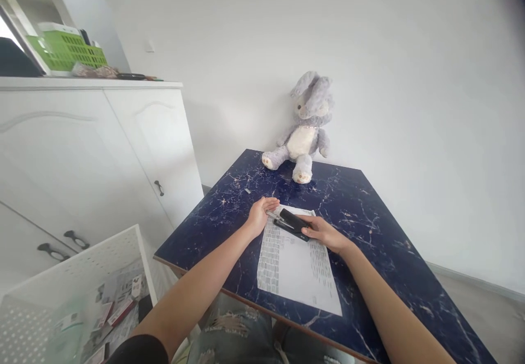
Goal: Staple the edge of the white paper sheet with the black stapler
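A black stapler (293,223) lies over the upper part of a printed sheet of paper (301,268), its top arm lifted and a silvery metal strip showing on its left side. My right hand (326,234) is wrapped round the stapler's right end, thumb in front. At the other end is my left hand (260,215), its fingers stretched out to the right, beside the tip of the metal strip. Whether the left palm touches that tip, I cannot tell.
A grey plush rabbit (304,134) sits at the back of the dark blue marbled table (365,227). A small pale piece (247,191) lies left of it. At lower left stands a white perforated bin (141,260) with packages inside, before white cabinets (147,134). A green basket (68,49) sits on top.
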`<state>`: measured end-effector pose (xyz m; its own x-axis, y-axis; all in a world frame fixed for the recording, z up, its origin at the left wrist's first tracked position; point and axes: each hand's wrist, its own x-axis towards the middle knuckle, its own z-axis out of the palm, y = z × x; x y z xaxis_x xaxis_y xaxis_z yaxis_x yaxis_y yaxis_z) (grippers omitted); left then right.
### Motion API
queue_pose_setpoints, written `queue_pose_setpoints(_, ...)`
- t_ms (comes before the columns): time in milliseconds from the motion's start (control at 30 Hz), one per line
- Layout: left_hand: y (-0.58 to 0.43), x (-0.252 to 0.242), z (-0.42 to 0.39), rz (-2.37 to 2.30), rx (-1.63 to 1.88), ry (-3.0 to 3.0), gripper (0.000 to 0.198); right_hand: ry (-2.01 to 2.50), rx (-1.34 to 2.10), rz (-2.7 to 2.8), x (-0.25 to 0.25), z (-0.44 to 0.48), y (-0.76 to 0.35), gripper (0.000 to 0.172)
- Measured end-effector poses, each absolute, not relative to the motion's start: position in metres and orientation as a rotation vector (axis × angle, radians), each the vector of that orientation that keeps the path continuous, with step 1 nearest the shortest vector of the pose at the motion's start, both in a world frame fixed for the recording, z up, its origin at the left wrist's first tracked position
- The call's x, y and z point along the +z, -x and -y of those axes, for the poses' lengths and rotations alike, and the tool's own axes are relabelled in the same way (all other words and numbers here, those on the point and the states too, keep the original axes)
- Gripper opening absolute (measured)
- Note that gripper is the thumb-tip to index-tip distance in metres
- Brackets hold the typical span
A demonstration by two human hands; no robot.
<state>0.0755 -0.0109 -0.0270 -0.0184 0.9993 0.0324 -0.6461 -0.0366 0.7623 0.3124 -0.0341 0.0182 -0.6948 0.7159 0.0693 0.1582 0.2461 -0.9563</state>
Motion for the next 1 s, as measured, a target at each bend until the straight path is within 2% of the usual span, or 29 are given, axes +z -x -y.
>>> queue_pose_setpoints(200,-0.071,-0.016,0.019,-0.555,1.464,-0.719,0.040,1.028,0.797,2.219,0.009,0.040,-0.291,0.033)
queue_pose_setpoints(433,-0.077,-0.006,0.033,-0.473,1.297,-0.893,0.061,0.922,0.411,2.170,0.006,0.058,-0.272,0.042)
queue_pose_setpoints(567,-0.081,-0.010,0.036,-0.568,1.256,-1.048,0.062,0.869,0.284,2.183,0.001,0.061,-0.267,0.043)
queue_pose_setpoints(733,-0.083,-0.015,0.037,-0.606,1.191,-1.122,0.058,0.876,0.296,2.153,0.001,0.065,-0.265,0.040)
queue_pose_setpoints(833,-0.082,-0.015,0.036,-0.606,1.198,-1.130,0.056,0.958,0.457,2.057,0.003,0.064,-0.267,0.037)
queue_pose_setpoints(1000,-0.079,-0.005,0.037,-0.631,1.319,-1.103,0.039,1.063,0.727,1.910,0.004,0.057,-0.277,0.034)
